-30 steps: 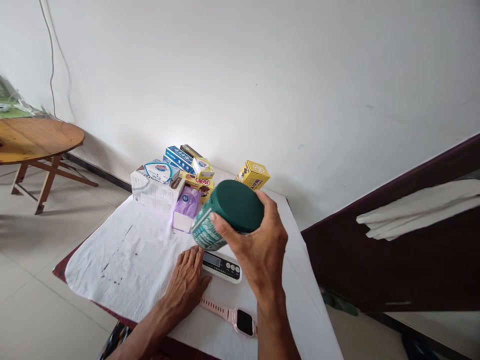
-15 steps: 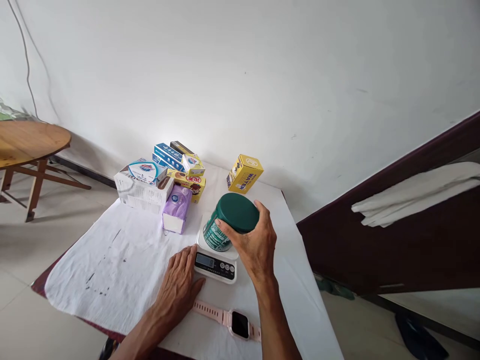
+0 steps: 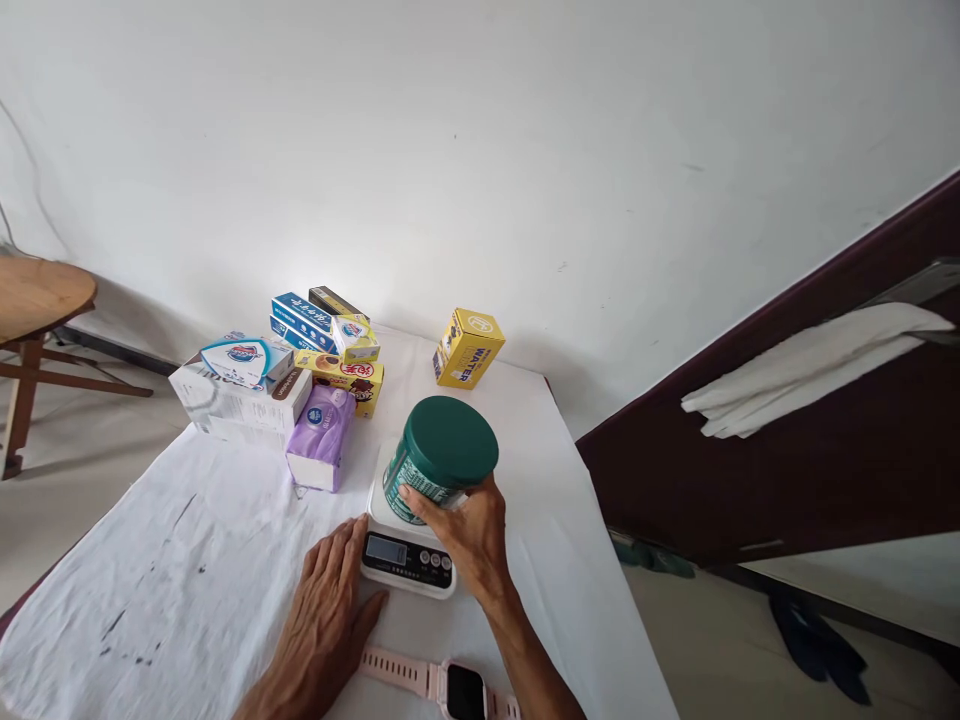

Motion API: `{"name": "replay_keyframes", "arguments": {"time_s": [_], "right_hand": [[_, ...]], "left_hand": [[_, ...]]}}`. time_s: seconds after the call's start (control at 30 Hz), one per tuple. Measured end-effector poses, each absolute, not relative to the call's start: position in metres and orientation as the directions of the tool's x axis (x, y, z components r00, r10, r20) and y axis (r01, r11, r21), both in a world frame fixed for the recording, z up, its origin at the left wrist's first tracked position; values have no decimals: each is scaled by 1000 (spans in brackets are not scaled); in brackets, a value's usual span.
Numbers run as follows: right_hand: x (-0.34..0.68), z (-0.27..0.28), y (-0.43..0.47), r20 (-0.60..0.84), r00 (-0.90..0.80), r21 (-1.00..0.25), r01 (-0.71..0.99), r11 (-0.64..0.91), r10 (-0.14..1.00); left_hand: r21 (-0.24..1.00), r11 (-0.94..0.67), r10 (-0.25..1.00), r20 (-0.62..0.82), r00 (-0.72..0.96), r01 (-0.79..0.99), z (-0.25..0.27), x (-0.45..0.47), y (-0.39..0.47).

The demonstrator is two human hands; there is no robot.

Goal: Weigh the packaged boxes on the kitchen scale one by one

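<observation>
A green canister (image 3: 450,443) with a dark green lid stands on a white kitchen scale (image 3: 409,585). My right hand (image 3: 469,530) is wrapped round the lower part of the canister, thumb across its front and the other fingers mostly hidden behind it. Flat on the white cloth, my left hand (image 3: 330,595) has its fingers stretched out, their tips by the left edge of the scale. The scale's display (image 3: 387,550) is too small to read. A pink-strapped smartwatch (image 3: 465,690) lies in front of the scale, cut by the lower frame edge.
Left of the scale are a purple tissue pack (image 3: 322,435), a white carton (image 3: 232,400) and several other boxes. A yellow box (image 3: 469,348) stands near the wall behind the canister. A wooden round table (image 3: 45,290) is at the far left.
My right hand has slid from the lid down to the canister's lower side. The left hand stays beside the scale. The camera view has shifted, moving the table's things leftward.
</observation>
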State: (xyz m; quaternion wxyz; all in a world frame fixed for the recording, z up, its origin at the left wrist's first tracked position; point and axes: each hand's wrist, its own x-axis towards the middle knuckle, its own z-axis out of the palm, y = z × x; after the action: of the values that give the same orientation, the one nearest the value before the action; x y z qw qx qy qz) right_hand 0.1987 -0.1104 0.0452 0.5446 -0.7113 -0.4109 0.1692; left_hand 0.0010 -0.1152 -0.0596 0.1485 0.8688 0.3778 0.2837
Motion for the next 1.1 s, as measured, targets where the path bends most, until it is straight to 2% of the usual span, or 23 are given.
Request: {"name": "replay_keyframes", "arguments": {"time_s": [0.07,0.13,0.27,0.33,0.43,0.57,0.9,1.1], "right_hand": [[215,51,-112,153,619,-946,317,-67,771],[243,57,-108,143,676,-956,284,-76,723],[319,62,-75,303,823,-893,421,-158,480],[356,55,-49,306,870,-879,414,-236,385],[399,39,-9,253,909,-885,356,-301,330],[420,21,33,225,919,-888,330,-319,324],[415,1,69,259,885,-868,389,-309,386],[422,4,75,274,850,-852,432,-296,450]], "left_hand": [[464,-669,743,383,549,581,-60,2,-115],[456,-667,745,383,547,589,-62,2,-114],[434,-675,738,406,539,597,-72,5,-111],[422,-680,732,428,530,599,-76,5,-109],[405,-688,726,412,551,603,-80,5,-108],[402,-645,764,362,534,650,-80,7,-110],[378,-674,739,338,583,635,-78,6,-107],[429,-654,756,340,560,623,-69,8,-110]]}}
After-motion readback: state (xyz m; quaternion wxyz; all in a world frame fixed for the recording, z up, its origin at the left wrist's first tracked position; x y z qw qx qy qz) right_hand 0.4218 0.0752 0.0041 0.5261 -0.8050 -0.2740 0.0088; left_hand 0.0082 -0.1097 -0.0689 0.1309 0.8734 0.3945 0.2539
